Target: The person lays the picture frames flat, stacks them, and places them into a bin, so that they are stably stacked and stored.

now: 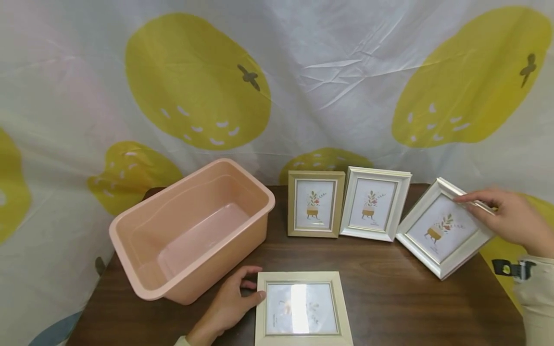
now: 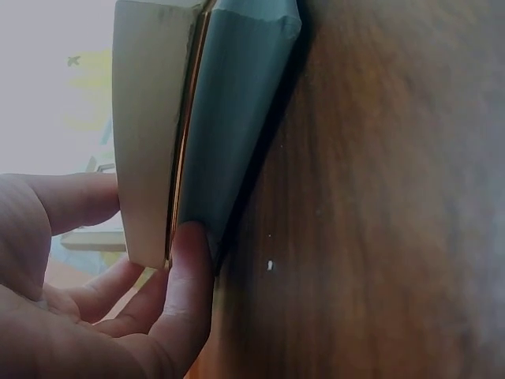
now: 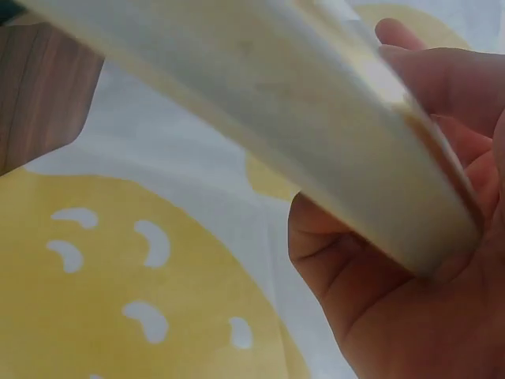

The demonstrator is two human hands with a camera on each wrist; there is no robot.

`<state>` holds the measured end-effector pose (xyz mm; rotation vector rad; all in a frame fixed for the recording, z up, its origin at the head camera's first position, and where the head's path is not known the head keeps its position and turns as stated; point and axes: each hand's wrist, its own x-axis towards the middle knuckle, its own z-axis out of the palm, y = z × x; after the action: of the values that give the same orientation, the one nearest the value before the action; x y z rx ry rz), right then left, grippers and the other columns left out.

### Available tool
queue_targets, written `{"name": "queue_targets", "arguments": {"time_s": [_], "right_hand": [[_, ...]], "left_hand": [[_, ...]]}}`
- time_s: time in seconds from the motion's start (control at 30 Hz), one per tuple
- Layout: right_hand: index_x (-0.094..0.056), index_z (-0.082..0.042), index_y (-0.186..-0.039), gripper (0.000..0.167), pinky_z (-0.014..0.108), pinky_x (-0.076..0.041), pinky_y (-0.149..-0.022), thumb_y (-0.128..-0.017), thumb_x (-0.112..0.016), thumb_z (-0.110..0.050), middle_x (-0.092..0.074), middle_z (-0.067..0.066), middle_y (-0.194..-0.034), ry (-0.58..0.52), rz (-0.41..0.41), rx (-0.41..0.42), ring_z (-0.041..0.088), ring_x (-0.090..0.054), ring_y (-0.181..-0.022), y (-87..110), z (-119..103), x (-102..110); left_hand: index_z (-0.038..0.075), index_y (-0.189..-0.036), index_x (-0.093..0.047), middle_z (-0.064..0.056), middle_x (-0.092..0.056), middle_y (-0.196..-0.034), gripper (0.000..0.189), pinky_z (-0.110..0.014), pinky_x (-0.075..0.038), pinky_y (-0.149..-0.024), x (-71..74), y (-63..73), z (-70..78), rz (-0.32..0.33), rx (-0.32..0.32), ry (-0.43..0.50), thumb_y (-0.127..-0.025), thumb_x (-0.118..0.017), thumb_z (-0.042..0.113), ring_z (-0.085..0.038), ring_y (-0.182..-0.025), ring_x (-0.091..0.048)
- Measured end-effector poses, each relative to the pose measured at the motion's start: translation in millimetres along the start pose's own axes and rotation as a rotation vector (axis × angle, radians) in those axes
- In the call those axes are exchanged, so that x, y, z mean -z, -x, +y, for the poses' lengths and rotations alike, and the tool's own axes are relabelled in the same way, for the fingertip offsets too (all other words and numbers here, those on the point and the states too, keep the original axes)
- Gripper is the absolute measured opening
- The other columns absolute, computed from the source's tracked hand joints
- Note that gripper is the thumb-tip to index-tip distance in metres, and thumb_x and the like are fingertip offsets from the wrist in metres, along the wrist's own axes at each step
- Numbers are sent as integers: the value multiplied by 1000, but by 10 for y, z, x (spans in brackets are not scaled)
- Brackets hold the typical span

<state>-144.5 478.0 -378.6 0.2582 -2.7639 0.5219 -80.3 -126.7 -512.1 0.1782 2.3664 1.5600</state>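
I could reach through between the near cream frame (image 1: 303, 307) and the tilted white frame (image 1: 443, 228); the left hand (image 1: 231, 300) occupies the gap beside the pink tub (image 1: 225, 257); two standing frames (image 1: 317, 203) bar the back.

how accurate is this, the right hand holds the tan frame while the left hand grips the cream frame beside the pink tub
Not quite: the head view shows the right hand holding a tilted white frame, not the tan frame, which stands untouched. The left hand does grip the cream frame beside the pink tub.
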Motion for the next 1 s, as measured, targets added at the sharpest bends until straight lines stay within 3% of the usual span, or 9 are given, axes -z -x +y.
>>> {"name": "queue_targets", "arguments": {"time_s": [0.13, 0.23, 0.47, 0.7, 0.83, 1.0], "right_hand": [[-84, -15, -104, 24, 10, -40, -61, -86, -80, 2, -66, -25, -106, -6, 63, 57, -18, -48, -85, 73, -56, 13], [-84, -14, -104, 25, 10, -40, -60, -86, -79, 2, -50, -42, -107, -18, 78, 80, -17, -48, -84, 129, -110, 31], [-83, -9, -105, 25, 9, -41, -59, -87, -76, 8, -46, -48, -109, -55, 134, 86, -20, -44, -89, 294, -282, 65], [-82, -6, -106, 35, 7, -41, -59, -82, -75, 18, -49, -49, -113, -72, 191, 143, -21, -44, -93, 358, -644, 127], [-82, -9, -106, 43, 9, -43, -57, -77, -75, 22, -57, -44, -112, -118, 195, 219, -16, -50, -89, 371, -848, 155], [-82, -14, -108, 49, 9, -45, -55, -75, -76, 22, -61, -33, -108, -126, 202, 267, -16, -52, -87, 413, -1048, 161]], "left_hand": [[18, -140, -64, -10, -64, -139, 55, -38, -53, -86, -4, -2, -7, 1, -7, 5, -90, -85, 25, -24, -114, -64], [18, -140, -64, -10, -64, -139, 55, -38, -52, -88, -2, -4, -14, 6, -12, 7, -90, -85, 25, -24, -115, -64], [17, -139, -65, -10, -66, -137, 56, -40, -52, -91, 10, -10, -14, 22, -17, 0, -89, -86, 25, -24, -116, -65], [16, -137, -66, -8, -66, -138, 53, -40, -52, -94, 37, -15, 9, 55, -32, -12, -88, -87, 22, -24, -116, -66], [14, -136, -66, -8, -66, -138, 51, -38, -55, -92, 35, -8, 25, 71, -53, -17, -89, -85, 21, -26, -117, -66], [11, -135, -66, -8, -66, -138, 46, -26, -59, -86, 3, -10, 62, 95, -91, -12, -93, -82, 19, -27, -119, -64]]}}
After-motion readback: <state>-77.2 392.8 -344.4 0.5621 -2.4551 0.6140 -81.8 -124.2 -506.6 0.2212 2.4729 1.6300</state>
